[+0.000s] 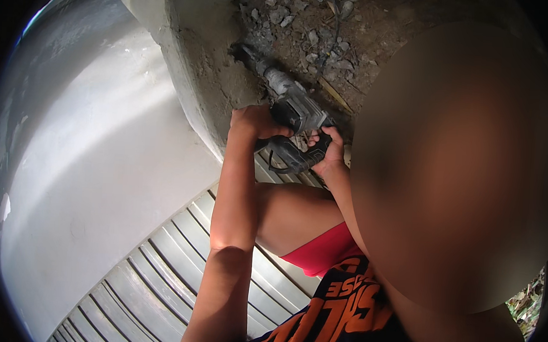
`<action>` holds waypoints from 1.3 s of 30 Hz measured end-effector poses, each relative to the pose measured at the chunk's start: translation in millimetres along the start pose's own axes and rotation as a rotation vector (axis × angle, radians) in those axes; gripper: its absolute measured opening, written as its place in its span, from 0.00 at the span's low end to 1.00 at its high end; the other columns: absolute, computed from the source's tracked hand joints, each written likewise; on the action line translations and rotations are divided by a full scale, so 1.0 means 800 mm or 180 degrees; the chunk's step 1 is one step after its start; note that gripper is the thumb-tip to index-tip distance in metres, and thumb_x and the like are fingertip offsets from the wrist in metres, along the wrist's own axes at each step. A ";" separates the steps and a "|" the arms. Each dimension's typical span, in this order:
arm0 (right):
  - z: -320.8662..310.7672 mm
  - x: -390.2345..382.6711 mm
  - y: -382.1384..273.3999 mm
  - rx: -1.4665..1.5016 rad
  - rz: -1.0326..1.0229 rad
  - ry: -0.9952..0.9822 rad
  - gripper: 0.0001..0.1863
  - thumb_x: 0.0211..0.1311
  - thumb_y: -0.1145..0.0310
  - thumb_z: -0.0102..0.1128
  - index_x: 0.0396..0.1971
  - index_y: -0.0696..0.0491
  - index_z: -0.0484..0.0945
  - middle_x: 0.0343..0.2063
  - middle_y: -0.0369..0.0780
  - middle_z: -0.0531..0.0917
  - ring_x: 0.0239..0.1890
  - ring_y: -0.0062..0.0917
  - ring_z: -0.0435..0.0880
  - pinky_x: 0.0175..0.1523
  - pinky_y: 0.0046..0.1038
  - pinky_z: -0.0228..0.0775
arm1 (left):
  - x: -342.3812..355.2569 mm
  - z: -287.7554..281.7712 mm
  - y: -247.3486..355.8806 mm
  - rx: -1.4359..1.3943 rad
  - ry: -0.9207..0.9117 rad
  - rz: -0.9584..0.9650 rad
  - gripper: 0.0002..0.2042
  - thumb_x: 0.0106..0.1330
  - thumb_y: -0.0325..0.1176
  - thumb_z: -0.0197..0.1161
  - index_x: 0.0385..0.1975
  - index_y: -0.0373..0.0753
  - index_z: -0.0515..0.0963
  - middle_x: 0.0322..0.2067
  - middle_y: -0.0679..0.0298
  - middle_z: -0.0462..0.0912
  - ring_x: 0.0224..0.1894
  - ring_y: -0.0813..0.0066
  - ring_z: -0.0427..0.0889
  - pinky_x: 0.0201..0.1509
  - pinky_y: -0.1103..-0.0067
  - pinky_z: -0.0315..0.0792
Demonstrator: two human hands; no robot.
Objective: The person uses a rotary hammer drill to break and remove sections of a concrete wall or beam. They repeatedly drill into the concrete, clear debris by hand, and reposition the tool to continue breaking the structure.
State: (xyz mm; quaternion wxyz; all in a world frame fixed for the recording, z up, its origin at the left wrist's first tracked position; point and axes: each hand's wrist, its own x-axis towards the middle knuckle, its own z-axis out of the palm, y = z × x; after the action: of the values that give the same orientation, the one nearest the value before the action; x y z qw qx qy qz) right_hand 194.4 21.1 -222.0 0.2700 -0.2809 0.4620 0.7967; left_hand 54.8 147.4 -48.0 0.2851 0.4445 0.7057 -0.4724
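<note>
A grey and black rotary hammer (300, 107) lies slanted across the upper middle, its front end pointing up and left at the rough concrete (220, 74). The tip is dark and hard to make out against that surface. My left hand (256, 121) is closed at the tool's left side, by a black part that seems to be a side handle. Around the black rear handle, my right hand (330, 150) has its fingers curled. A black cable (274, 166) loops below that handle.
Broken stones (313, 38) and dirt lie beyond the tool, with a thin stick (335, 95) beside it. A smooth pale wall (105, 161) curves along the left. Ribbed metal sheeting (155, 270) lies beneath me. A large blurred patch hides the right side.
</note>
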 end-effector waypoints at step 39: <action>-0.032 0.121 0.148 0.0392 0.0358 0.0211 0.12 0.58 0.61 0.68 0.30 0.51 0.74 0.24 0.32 0.75 0.25 0.22 0.76 0.35 0.24 0.73 | 0.075 0.003 -0.098 0.0815 -0.0471 -0.0400 0.42 0.41 0.67 0.77 0.54 0.43 0.85 0.47 0.60 0.92 0.54 0.59 0.89 0.67 0.63 0.69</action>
State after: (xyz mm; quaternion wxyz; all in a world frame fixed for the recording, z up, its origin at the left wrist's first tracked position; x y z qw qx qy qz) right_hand 50.5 -36.0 -230.7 0.2262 -0.2636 0.5338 0.7709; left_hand -41.7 154.2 -66.1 0.2472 0.3961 0.6432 -0.6068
